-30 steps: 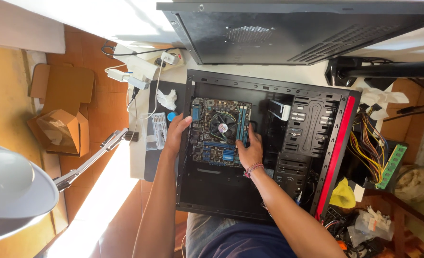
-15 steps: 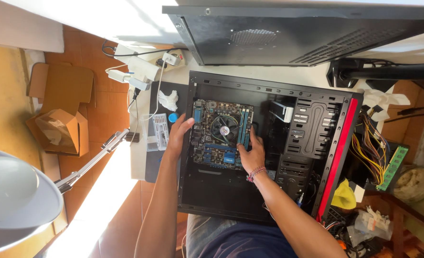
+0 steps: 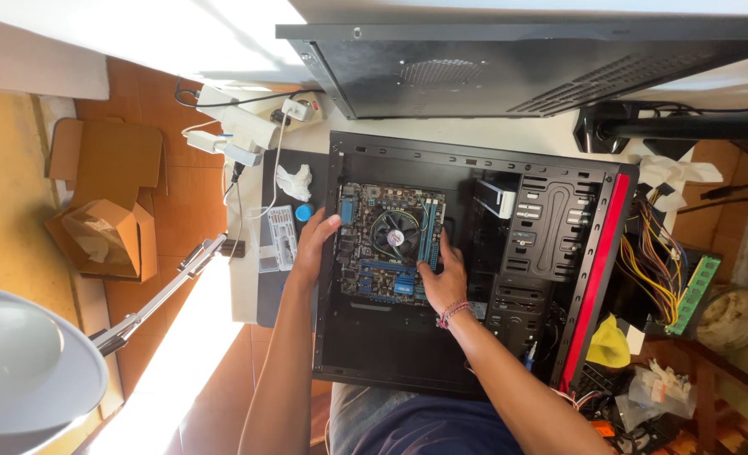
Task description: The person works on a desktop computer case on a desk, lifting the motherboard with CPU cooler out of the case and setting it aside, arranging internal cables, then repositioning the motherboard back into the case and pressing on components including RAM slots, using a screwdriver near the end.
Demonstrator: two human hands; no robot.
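I have my left hand [image 3: 311,253] gripping the motherboard [image 3: 388,244] edge, my right hand [image 3: 443,282] flat and open on it. I should press evenly inside the case [image 3: 408,362], avoiding the fan [image 3: 393,236].
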